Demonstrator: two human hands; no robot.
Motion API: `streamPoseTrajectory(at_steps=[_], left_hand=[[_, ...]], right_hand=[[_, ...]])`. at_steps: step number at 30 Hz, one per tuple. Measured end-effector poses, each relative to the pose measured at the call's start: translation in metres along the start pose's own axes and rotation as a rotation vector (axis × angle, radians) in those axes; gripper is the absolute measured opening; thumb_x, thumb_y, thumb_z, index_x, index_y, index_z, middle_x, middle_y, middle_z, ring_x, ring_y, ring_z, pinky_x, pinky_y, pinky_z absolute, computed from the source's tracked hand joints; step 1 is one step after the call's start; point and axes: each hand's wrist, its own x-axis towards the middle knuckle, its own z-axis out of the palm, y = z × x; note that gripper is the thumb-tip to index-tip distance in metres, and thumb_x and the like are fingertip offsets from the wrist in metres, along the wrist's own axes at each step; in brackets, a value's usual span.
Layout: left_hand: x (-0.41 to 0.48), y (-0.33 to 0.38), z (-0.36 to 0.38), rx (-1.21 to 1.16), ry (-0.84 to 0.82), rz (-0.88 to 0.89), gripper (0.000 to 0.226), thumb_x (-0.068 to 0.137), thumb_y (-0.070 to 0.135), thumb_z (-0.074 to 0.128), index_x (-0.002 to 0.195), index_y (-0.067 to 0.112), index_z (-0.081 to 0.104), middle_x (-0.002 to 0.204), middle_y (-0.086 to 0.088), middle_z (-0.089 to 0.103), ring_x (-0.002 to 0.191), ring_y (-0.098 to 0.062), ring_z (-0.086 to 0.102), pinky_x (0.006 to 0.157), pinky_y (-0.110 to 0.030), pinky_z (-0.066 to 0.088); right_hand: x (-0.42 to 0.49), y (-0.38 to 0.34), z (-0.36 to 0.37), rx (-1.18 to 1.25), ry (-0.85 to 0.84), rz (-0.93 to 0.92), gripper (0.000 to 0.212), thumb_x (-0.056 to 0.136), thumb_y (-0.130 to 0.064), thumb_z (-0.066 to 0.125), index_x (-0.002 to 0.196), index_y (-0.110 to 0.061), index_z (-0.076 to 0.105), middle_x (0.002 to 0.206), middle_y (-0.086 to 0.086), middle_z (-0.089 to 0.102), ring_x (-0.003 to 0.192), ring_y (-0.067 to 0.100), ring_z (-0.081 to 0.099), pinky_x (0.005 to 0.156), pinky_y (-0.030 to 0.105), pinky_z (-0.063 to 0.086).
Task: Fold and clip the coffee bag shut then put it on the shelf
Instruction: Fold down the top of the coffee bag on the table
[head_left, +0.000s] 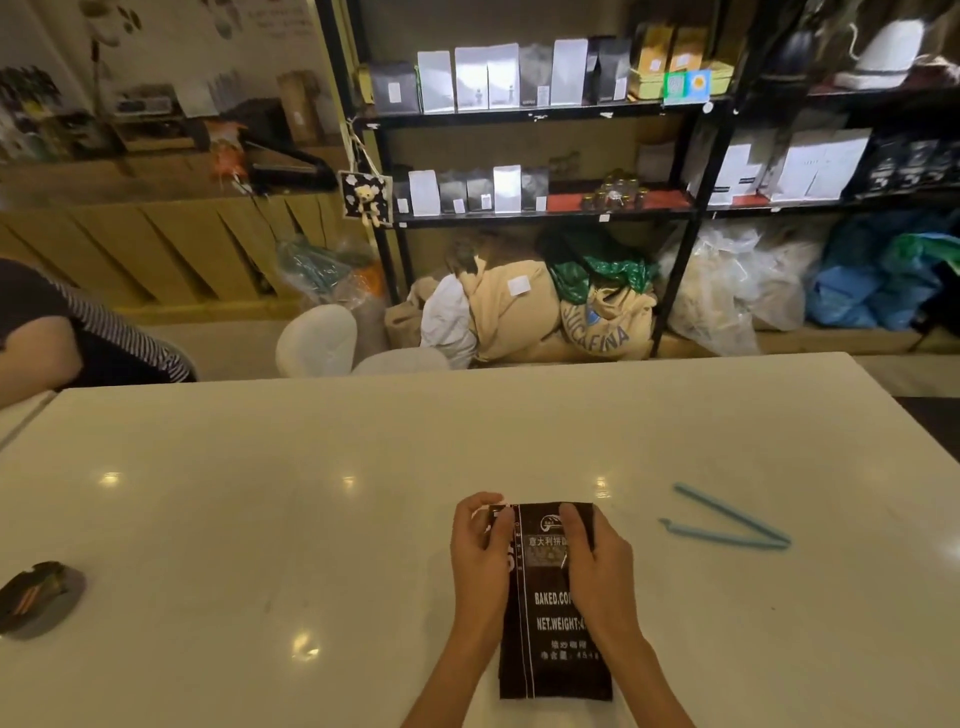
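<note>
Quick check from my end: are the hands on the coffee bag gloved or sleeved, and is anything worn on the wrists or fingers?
Both the left hand and the right hand are bare, no gloves. Forearms are uncovered to the frame's bottom edge, no sleeves showing. No watch, bracelet or ring is visible.

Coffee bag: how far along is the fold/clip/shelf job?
Early. Done: nothing finished. In hand: left hand and right hand grip the top of the coffee bag lying on the table, apparently folding. Left: the blue clip lies open, untouched, then the shelf.
</note>
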Motion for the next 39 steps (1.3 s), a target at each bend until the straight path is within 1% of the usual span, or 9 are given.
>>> streamPoseTrajectory(at_steps=[3,11,17,22,26,29,32,35,39], left_hand=[[-0.009,-0.004,-0.002,0.082,-0.103,-0.099,0.019,0.099,0.031,0.054,0.115,0.022,0.059,0.103,-0.006,0.075,0.083,-0.016,0.077,0.068,-0.027,0.061],[0.0,-0.002,-0.003,0.238,0.057,0.095,0.01,0.098,0.016,0.057,0.1,0.018,0.067,0.091,-0.003,0.076,0.083,-0.017,0.075,0.067,-0.026,0.06],[-0.004,0.0,-0.011,0.082,-0.242,-0.086,0.024,0.094,0.018,0.063,0.117,0.025,0.061,0.106,-0.001,0.077,0.094,-0.016,0.076,0.071,-0.025,0.061],[-0.002,-0.016,-0.006,0.223,-0.177,-0.016,0.021,0.099,0.023,0.055,0.12,0.021,0.057,0.11,-0.003,0.073,0.097,-0.013,0.074,0.073,-0.022,0.059],[-0.001,-0.027,0.001,0.274,-0.115,0.019,0.021,0.1,0.025,0.052,0.12,0.018,0.055,0.108,-0.001,0.071,0.091,-0.002,0.072,0.07,-0.019,0.058],[0.001,-0.032,0.0,0.28,-0.087,-0.006,0.021,0.101,0.027,0.051,0.118,0.015,0.055,0.106,-0.003,0.071,0.084,-0.001,0.072,0.063,-0.015,0.057],[0.007,-0.035,-0.011,0.301,-0.076,-0.017,0.023,0.1,0.025,0.051,0.118,0.011,0.055,0.105,-0.006,0.071,0.085,-0.008,0.073,0.062,-0.016,0.057],[0.009,-0.036,-0.017,0.298,-0.067,-0.019,0.023,0.101,0.023,0.051,0.12,0.01,0.054,0.107,-0.006,0.07,0.088,-0.011,0.072,0.061,-0.014,0.057],[0.007,-0.041,-0.018,0.302,-0.071,-0.027,0.023,0.1,0.024,0.052,0.12,0.013,0.054,0.107,-0.005,0.07,0.089,-0.01,0.072,0.062,-0.014,0.057]], right_hand=[[0.006,-0.005,0.0,-0.009,0.063,-0.016,0.026,0.1,-0.03,0.049,0.08,-0.02,0.062,0.072,-0.001,0.069,0.066,0.001,0.067,0.056,0.012,0.05],[-0.006,-0.004,0.013,-0.1,-0.038,0.092,0.033,0.091,-0.052,0.053,0.108,-0.025,0.05,0.084,-0.006,0.072,0.069,0.0,0.071,0.058,0.02,0.057],[-0.003,-0.001,0.005,-0.157,0.051,0.025,0.038,0.087,-0.057,0.054,0.105,-0.025,0.046,0.085,-0.006,0.071,0.07,0.008,0.072,0.063,0.035,0.062],[-0.002,0.01,0.003,-0.029,-0.01,0.109,0.035,0.087,-0.06,0.035,0.099,-0.03,0.049,0.087,0.002,0.073,0.072,0.014,0.073,0.065,0.038,0.062],[0.001,0.009,0.0,-0.159,0.009,0.051,0.038,0.093,-0.057,0.024,0.091,-0.028,0.05,0.077,0.002,0.071,0.066,0.015,0.071,0.063,0.043,0.061],[0.013,0.006,-0.026,-0.386,-0.133,0.022,0.044,0.099,-0.054,0.025,0.098,-0.027,0.059,0.086,-0.005,0.072,0.079,0.011,0.07,0.075,0.039,0.058],[0.046,0.022,-0.093,-0.711,-0.034,-0.126,0.04,0.093,-0.053,0.049,0.115,-0.024,0.066,0.113,-0.001,0.07,0.109,0.021,0.061,0.092,0.038,0.049],[0.083,0.045,-0.165,-1.011,-0.045,-0.059,0.057,0.08,-0.05,0.073,0.131,-0.028,0.06,0.139,0.006,0.054,0.13,0.035,0.045,0.106,0.046,0.039],[0.11,0.096,-0.206,-0.99,-0.25,-0.09,0.019,0.079,-0.071,0.054,0.097,-0.063,0.053,0.113,-0.016,0.058,0.103,0.026,0.062,0.082,0.039,0.052]])
